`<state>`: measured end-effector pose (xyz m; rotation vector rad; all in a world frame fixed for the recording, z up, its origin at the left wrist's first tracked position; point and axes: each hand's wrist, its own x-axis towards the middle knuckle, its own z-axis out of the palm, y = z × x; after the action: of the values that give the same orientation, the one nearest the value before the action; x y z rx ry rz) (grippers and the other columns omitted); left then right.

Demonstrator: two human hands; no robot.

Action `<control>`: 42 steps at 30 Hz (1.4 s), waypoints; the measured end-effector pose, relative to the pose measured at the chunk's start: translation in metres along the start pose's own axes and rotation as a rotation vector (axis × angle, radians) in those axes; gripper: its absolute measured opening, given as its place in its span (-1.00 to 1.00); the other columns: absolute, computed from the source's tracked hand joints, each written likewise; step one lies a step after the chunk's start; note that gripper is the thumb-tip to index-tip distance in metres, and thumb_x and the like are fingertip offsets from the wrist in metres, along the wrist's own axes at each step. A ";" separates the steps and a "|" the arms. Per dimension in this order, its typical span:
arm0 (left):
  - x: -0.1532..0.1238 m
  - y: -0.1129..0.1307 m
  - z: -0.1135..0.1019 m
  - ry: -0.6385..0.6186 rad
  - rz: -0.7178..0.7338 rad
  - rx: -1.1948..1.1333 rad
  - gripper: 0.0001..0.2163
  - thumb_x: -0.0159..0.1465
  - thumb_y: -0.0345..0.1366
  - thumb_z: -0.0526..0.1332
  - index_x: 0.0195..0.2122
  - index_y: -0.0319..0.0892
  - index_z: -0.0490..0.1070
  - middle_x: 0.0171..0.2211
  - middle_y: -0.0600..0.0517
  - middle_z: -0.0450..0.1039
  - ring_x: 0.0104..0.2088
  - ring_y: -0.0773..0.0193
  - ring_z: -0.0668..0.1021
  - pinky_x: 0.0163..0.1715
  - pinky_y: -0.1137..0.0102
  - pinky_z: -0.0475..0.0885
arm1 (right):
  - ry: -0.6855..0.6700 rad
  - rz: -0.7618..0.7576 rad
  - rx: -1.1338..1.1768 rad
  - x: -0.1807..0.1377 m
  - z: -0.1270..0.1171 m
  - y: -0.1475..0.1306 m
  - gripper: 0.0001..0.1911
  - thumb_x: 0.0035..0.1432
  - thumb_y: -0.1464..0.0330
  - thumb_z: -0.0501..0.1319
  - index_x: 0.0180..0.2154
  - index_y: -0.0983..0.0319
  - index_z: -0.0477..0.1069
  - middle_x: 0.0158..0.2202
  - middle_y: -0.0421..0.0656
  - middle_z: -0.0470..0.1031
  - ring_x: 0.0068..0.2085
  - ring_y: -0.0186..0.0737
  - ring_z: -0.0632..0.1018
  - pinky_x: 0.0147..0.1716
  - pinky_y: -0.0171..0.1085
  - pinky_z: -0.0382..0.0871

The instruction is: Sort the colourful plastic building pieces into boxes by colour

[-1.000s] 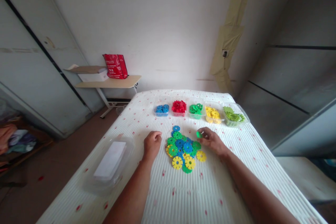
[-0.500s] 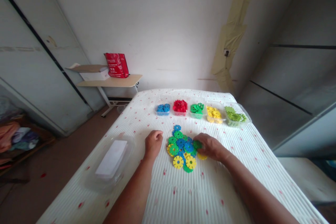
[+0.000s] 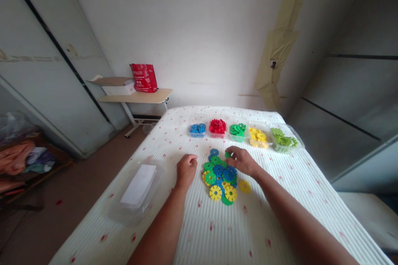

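Note:
A pile of notched plastic discs point(image 3: 218, 169) in blue, green and yellow lies on the white quilted cover point(image 3: 199, 227). Over the pile's far right side, my right hand point(image 3: 244, 160) pinches a green notched disc point(image 3: 228, 155) between thumb and fingers. A yellow disc point(image 3: 244, 186) lies apart, just right of the pile. My left hand point(image 3: 186, 169) rests on the cover left of the pile, fingers curled in; whether anything is inside them is hidden.
Behind the pile stand clear tubs of blue point(image 3: 197, 130), red point(image 3: 217, 127), green point(image 3: 238, 131), yellow point(image 3: 258, 136) and light green pieces point(image 3: 283, 138). At left, a clear plastic lid or tray point(image 3: 158, 178) bears a white rectangular item point(image 3: 139, 186). A side table point(image 3: 152, 96) holds a red bag point(image 3: 144, 78).
My right hand has moved away from me and slightly left with the green disc, uncovering the yellow disc at the pile's right. My left hand stays curled beside the pile. The view has shifted slightly.

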<state>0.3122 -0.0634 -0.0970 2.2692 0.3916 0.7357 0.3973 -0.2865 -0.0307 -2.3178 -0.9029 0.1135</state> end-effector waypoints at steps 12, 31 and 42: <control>-0.001 -0.001 -0.001 -0.003 0.001 -0.034 -0.82 0.10 -0.46 0.09 -0.38 -0.20 0.48 -0.37 0.01 0.52 -0.34 0.32 0.52 -0.24 0.42 0.38 | -0.102 0.022 -0.436 0.031 0.047 -0.042 -0.69 -0.06 0.38 0.17 -0.20 0.30 0.43 -0.16 0.07 0.49 -0.11 -0.01 0.47 -0.15 -0.16 0.26; -0.001 -0.003 0.001 -0.008 -0.011 -0.024 -0.81 0.09 -0.50 0.10 -0.39 -0.20 0.48 -0.37 0.02 0.52 -0.34 0.34 0.51 -0.25 0.44 0.37 | 0.116 -0.008 -0.080 0.044 -0.014 0.005 -0.66 -0.05 0.31 0.19 -0.17 0.22 0.47 -0.16 -0.09 0.50 -0.20 -0.15 0.50 -0.17 -0.24 0.34; 0.000 0.000 -0.003 -0.013 -0.013 -0.034 -0.81 0.09 -0.52 0.09 -0.39 -0.21 0.48 -0.39 0.02 0.51 -0.35 0.34 0.51 -0.27 0.44 0.37 | 0.273 0.052 -0.431 0.065 -0.046 0.012 -0.61 0.07 0.36 0.11 -0.02 0.23 0.40 -0.04 -0.02 0.46 -0.06 -0.07 0.45 -0.09 -0.14 0.29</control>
<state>0.3104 -0.0623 -0.0954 2.2368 0.3844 0.7161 0.4667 -0.2764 0.0079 -2.6638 -0.7838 -0.4048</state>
